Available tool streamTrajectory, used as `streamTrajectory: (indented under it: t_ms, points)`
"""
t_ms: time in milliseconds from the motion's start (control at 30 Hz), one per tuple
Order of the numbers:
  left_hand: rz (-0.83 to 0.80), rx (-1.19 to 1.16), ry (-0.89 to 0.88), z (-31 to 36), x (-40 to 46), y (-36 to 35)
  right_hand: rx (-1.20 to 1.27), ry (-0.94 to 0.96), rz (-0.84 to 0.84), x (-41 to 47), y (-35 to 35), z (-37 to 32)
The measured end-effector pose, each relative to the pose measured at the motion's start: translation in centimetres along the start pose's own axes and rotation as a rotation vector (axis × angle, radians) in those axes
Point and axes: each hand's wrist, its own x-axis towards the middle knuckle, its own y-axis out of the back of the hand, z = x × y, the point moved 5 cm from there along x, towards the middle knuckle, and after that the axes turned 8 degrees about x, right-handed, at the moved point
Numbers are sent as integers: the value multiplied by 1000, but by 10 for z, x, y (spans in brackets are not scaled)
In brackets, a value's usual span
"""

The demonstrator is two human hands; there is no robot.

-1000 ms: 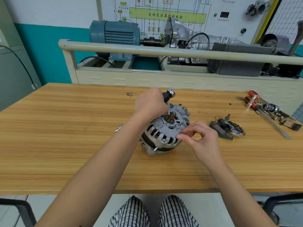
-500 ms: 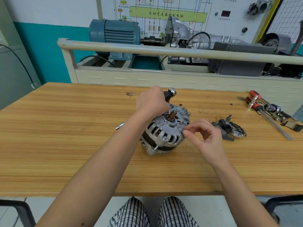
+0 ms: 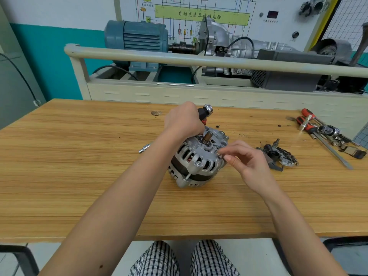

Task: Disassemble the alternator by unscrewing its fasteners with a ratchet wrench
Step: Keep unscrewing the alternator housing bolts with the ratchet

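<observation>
The silver alternator (image 3: 199, 159) lies tilted on the wooden table (image 3: 79, 166), shaft end up. My left hand (image 3: 183, 122) rests on its far side and grips the ratchet wrench (image 3: 207, 110), whose black-and-red handle and chrome end stick out past my fingers. My right hand (image 3: 247, 162) is at the alternator's right rim. Its thumb and fingers pinch a small bolt (image 3: 221, 156) at the housing edge. Another bolt head (image 3: 198, 163) shows on the front rim.
A removed dark rectifier part (image 3: 278, 156) lies just right of my right hand. Red-handled screwdrivers, sockets and a long bar (image 3: 326, 134) sit at the table's right end. A small metal piece (image 3: 144, 150) lies left of the alternator. A training bench with a blue motor (image 3: 135, 36) stands behind.
My right hand has shifted up along the alternator's right rim, fingers still pinched at the housing edge. My left hand keeps its grip on the wrench.
</observation>
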Motion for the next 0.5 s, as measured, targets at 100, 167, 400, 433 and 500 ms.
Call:
streamTrajectory:
  t_ms: [100,167,400,433,500]
  points:
    - [0,-8,0,0,0,0,38,-18,-5,0,4,0]
    - [4,-7,3,0,0,-1,0,-3,44,1,3,-1]
    - [10,2,4,0,0,0,-64,55,111,3,-7,2]
    - [11,2,2,0,0,0,-67,59,101,4,-7,3]
    - [13,6,2,0,0,0,-65,71,60,4,-8,2]
